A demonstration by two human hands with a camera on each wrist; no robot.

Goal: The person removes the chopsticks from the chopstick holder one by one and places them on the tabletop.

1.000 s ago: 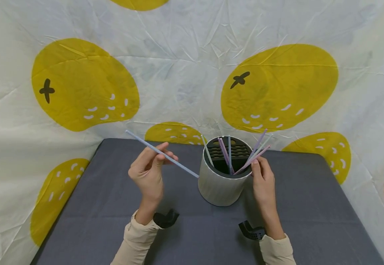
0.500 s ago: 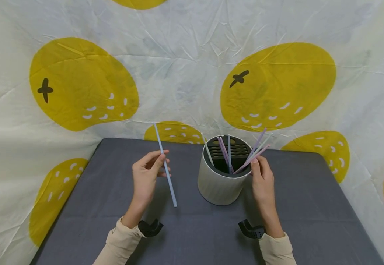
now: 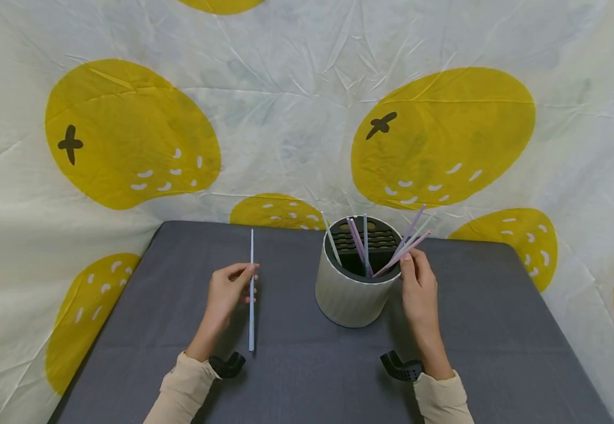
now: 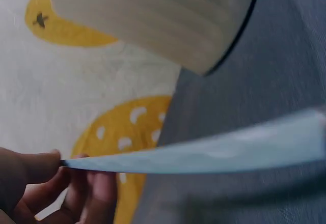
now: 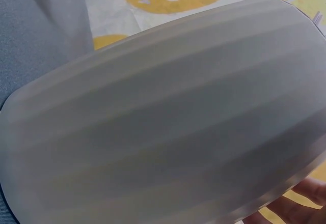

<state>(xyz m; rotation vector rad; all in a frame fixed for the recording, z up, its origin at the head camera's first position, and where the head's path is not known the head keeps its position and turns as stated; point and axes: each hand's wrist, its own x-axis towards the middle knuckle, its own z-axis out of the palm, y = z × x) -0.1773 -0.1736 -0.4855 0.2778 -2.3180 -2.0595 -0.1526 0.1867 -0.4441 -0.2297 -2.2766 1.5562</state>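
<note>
My left hand (image 3: pixel 230 288) pinches a pale blue straw (image 3: pixel 251 330) between thumb and fingers, over the left-middle of the table. In the left wrist view the straw (image 4: pixel 229 150) runs away from the fingertips across the picture. Whether its near end touches the cloth I cannot tell. To the right stands a round, ribbed, off-white utensil holder (image 3: pixel 346 300) with a black slotted top. Several purple, pink, blue and pale green straws (image 3: pixel 366 244) lean in its front opening. My right hand (image 3: pixel 418 282) grips the holder's right side near the rim; its fingers (image 5: pixel 298 206) are partly hidden behind it.
A dark grey cloth (image 3: pixel 498 330) covers the table. Behind and beside it hangs a white sheet (image 3: pixel 286 135) printed with yellow fruit. Black wrist mounts (image 3: pixel 227 365) sit at both cuffs.
My left hand has moved down and left, away from the holder. The blue straw has swung from a slant to pointing straight away from me. The right hand and holder stay put.
</note>
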